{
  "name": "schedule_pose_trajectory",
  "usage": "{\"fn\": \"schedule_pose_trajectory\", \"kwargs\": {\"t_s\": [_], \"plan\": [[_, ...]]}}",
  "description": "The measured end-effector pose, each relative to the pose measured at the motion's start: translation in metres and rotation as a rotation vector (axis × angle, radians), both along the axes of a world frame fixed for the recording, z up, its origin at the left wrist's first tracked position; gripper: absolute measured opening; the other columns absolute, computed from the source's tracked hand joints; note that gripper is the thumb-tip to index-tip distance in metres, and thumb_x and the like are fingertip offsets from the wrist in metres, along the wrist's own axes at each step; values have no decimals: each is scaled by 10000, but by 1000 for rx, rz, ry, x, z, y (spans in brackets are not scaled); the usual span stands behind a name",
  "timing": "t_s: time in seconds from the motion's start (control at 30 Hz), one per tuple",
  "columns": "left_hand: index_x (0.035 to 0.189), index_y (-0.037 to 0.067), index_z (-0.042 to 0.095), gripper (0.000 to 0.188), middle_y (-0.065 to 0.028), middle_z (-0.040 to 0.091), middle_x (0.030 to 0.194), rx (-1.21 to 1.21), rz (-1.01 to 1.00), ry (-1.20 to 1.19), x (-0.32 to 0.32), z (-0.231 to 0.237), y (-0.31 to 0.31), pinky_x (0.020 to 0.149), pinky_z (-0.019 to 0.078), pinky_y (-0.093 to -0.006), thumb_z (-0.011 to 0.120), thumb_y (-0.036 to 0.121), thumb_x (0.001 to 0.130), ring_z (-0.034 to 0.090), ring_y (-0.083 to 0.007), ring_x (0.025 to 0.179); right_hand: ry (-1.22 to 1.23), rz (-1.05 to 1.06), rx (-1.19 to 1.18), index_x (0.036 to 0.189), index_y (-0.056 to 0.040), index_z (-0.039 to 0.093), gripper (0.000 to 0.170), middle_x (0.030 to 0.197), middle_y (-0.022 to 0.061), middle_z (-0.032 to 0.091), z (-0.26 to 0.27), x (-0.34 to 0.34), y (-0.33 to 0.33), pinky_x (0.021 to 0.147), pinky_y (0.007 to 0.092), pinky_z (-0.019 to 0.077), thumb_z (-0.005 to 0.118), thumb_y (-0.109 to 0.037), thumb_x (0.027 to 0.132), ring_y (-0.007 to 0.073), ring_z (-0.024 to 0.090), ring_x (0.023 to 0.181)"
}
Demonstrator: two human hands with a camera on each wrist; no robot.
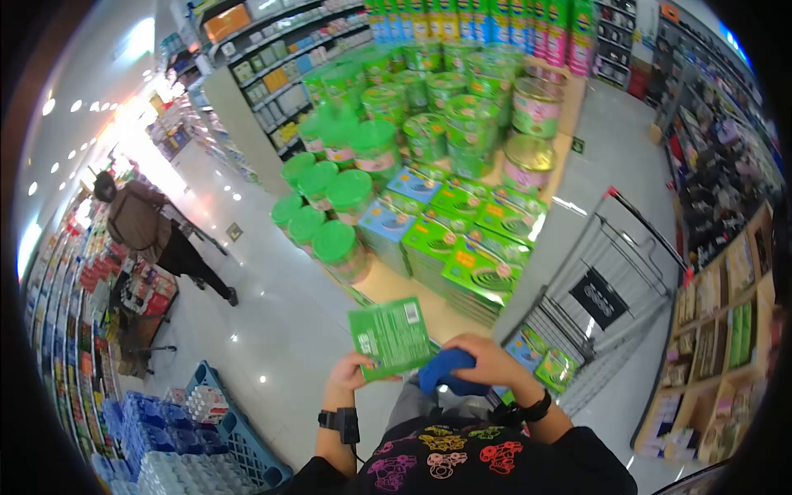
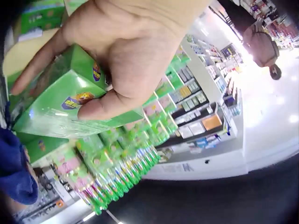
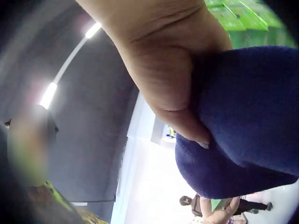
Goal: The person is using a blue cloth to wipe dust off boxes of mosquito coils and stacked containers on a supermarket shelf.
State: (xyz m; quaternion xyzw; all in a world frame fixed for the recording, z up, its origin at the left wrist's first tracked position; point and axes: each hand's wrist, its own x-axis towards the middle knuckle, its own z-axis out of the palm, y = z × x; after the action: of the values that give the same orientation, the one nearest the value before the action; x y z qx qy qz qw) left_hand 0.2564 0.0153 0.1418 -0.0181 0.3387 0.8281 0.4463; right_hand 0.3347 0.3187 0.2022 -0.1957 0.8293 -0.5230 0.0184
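My left hand (image 1: 351, 373) grips a green box (image 1: 390, 337) by its lower left corner, with the printed back and barcode facing up. In the left wrist view the thumb of the left hand (image 2: 126, 60) lies on one face of the green box (image 2: 60, 112) and the fingers reach round the other side. A dark blue cloth (image 1: 452, 373) is in my right hand (image 1: 491, 363), just right of the box. The right wrist view shows the thumb of the right hand (image 3: 163, 70) pressed on the blue cloth (image 3: 247, 121).
Ahead stands a display with green tubs (image 1: 349, 194) and stacked boxes (image 1: 487, 264). A shopping cart (image 1: 610, 289) holding similar boxes is to the right. Bottle packs (image 1: 165, 429) on a blue pallet (image 1: 239, 437) lie lower left. A person (image 1: 144, 223) stands in the left aisle.
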Motion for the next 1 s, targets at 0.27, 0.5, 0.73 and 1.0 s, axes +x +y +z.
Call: {"fn": "schedule_pose_trajectory", "kwargs": {"t_s": [0.27, 0.5, 0.73, 1.0], "plan": [[1240, -24, 410, 629, -225, 502, 1186, 468, -97, 14, 14, -6, 95, 821, 403, -649, 579, 138, 656, 514, -432, 1036, 272, -763, -538, 1156, -62, 447, 521, 1144, 93, 527, 55, 124, 67, 916, 310, 391, 648, 12, 682, 198, 507, 1067], [1247, 95, 414, 575, -190, 450, 1233, 543, -568, -284, 29, -23, 200, 691, 470, -614, 580, 254, 720, 504, -432, 1019, 485, -997, -199, 1156, -81, 483, 480, 1200, 135, 496, 79, 197, 78, 955, 349, 360, 621, -11, 701, 262, 477, 1132], [1171, 25, 468, 555, -147, 548, 1106, 182, -672, 362, 63, -7, 280, 770, 499, -415, 579, 207, 659, 559, -306, 970, 442, -1218, -191, 1251, -40, 376, 497, 1187, 158, 467, 51, 245, 61, 953, 365, 340, 517, -118, 781, 303, 464, 1109], [1177, -12, 444, 635, -183, 561, 1050, 222, -925, 234, 85, 31, 323, 783, 492, -421, 626, 200, 607, 575, -316, 939, 422, -1373, -205, 1236, -56, 405, 482, 1158, 123, 510, 29, 281, 51, 927, 342, 382, 551, -148, 787, 238, 514, 1062]]}}
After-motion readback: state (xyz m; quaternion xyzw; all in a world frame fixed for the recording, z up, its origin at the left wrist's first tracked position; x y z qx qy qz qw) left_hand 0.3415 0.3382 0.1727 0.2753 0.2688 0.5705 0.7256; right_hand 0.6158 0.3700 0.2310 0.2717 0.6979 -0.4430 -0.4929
